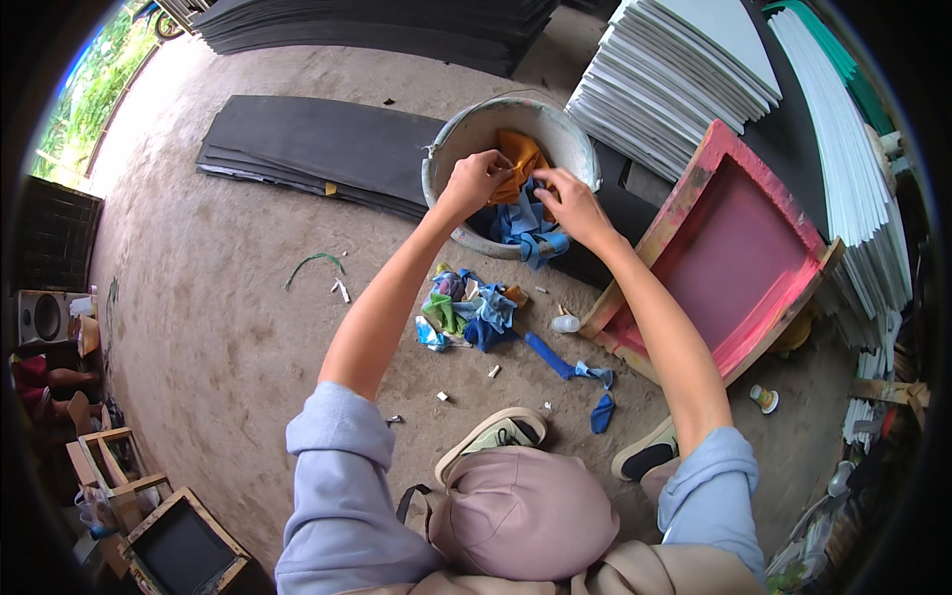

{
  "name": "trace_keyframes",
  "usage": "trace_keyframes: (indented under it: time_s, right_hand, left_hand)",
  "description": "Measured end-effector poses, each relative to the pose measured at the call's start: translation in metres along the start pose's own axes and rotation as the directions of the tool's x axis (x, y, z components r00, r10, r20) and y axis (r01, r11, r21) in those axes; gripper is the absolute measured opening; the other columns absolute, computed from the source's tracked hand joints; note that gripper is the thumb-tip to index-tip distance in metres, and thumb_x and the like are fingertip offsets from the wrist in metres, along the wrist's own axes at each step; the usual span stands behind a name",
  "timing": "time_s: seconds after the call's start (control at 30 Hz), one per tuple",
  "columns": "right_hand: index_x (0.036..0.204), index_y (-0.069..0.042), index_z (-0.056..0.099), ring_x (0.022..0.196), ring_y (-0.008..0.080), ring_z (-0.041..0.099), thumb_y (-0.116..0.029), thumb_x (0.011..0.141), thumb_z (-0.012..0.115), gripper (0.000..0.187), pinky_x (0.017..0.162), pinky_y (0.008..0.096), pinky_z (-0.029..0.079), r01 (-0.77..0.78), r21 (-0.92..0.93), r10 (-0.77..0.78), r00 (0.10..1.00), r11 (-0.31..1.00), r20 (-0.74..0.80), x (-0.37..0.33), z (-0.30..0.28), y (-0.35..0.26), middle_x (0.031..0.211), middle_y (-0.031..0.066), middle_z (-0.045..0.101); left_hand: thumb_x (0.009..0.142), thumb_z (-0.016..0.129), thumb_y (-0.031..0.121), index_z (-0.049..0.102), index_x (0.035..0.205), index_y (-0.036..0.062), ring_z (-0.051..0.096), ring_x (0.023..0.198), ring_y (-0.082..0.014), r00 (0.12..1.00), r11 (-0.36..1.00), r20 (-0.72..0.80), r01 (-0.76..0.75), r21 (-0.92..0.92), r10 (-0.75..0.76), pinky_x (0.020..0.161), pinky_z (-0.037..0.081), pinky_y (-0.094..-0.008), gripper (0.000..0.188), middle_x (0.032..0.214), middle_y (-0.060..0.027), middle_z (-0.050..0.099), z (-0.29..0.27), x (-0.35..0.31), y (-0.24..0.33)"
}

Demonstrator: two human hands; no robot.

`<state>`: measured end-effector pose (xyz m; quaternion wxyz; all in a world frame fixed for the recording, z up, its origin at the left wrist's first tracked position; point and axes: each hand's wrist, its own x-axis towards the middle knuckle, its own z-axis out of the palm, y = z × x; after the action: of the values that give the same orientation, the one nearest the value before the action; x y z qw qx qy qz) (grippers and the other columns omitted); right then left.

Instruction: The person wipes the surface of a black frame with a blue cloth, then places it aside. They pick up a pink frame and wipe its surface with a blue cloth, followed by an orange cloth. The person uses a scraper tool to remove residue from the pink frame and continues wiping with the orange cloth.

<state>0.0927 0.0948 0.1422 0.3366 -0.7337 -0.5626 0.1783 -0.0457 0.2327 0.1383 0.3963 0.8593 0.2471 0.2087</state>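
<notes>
Left hand (477, 184) pinches orange cloth (524, 152); whether the right hand (579, 208) grips, I cannot tell

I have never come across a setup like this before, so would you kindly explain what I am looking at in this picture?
Of course. There is no machine here: a person works with two bare hands, seen from above by a wide fisheye camera worn on the head, so straight edges look bent.

The left hand pinches an orange cloth at the mouth of a grey bucket. The right hand is close beside it; what its fingertips grip is hard to tell. Blue cloth pieces hang partly over the near rim.

On the floor lie a heap of mixed scraps and stacked dark sheets.
</notes>
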Motion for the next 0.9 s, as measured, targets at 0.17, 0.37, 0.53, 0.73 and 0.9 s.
trace_keyframes:
  time_s: [0.17, 0.37, 0.53, 0.73, 0.9]
  right_hand:
    - [0.125, -0.004, 0.048, 0.09, 0.0178, 0.059, -0.022, 0.08, 0.069, 0.053, 0.077, 0.0291, 0.048, -0.005, 0.554, -0.035, 0.998, 0.832, 0.061, 0.019, -0.016, -0.021, 0.11, 0.0115, 0.059]
    - [0.09, 0.0, 0.065, 0.065, 0.0079, 0.057, -0.021, 0.079, 0.069, 0.024, 0.063, 0.0245, 0.045, -0.114, 0.317, 0.08, 0.99, 0.942, 0.118, 0.021, -0.06, -0.042, 0.073, 0.0032, 0.064]
    - [0.091, 0.0, 0.065, 0.067, 0.0078, 0.056, -0.021, 0.08, 0.068, 0.024, 0.063, 0.0242, 0.045, -0.034, 0.397, 0.069, 0.995, 0.917, -0.072, 0.009, -0.096, -0.048, 0.076, 0.0032, 0.064]
    - [0.091, -0.001, 0.065, 0.068, 0.0067, 0.056, -0.021, 0.08, 0.068, 0.023, 0.066, 0.0254, 0.045, 0.065, 0.273, 0.033, 0.94, 0.96, -0.339, -0.002, -0.162, -0.065, 0.077, 0.0031, 0.065]
    - [0.101, 0.0, 0.062, 0.08, 0.0051, 0.057, -0.018, 0.085, 0.064, 0.024, 0.074, 0.021, 0.044, 0.127, 0.278, 0.045, 0.841, 0.952, -0.539, -0.022, -0.23, -0.099, 0.09, 0.0015, 0.064]
  left_hand:
    - [0.087, 0.056, 0.014, 0.055, 0.104, 0.0053, 0.062, 0.077, -0.0132, 0.993, 0.991, 0.106, -0.047, -0.123, 0.06, 0.067, 0.047, -0.0284, 0.019, 0.077, -0.0132, 0.066, -0.023, -0.002, 0.043]
    - [0.09, 0.057, 0.026, 0.056, 0.1, 0.002, 0.059, 0.08, -0.0097, 1.0, 0.927, 0.002, -0.001, -0.375, 0.002, 0.068, 0.046, -0.0248, 0.026, 0.083, -0.0078, 0.065, -0.027, -0.005, 0.06]
    - [0.081, 0.067, 0.038, 0.058, 0.084, 0.0004, 0.051, 0.065, -0.0037, 0.973, 0.883, 0.203, 0.0, -0.469, 0.108, 0.058, 0.042, -0.0204, 0.039, 0.07, 0.0008, 0.058, -0.029, -0.006, 0.072]
    - [0.083, 0.065, 0.036, 0.061, 0.085, 0.0044, 0.051, 0.065, -0.004, 0.979, 0.983, 0.181, -0.06, -0.175, 0.092, 0.06, 0.041, -0.0216, 0.032, 0.065, 0.0027, 0.055, -0.046, 0.001, 0.104]
    - [0.083, 0.065, 0.03, 0.063, 0.091, 0.0027, 0.057, 0.064, -0.0092, 0.989, 0.988, 0.079, -0.134, 0.081, 0.128, 0.059, 0.044, -0.0249, 0.029, 0.07, -0.0064, 0.062, -0.079, 0.009, 0.137]
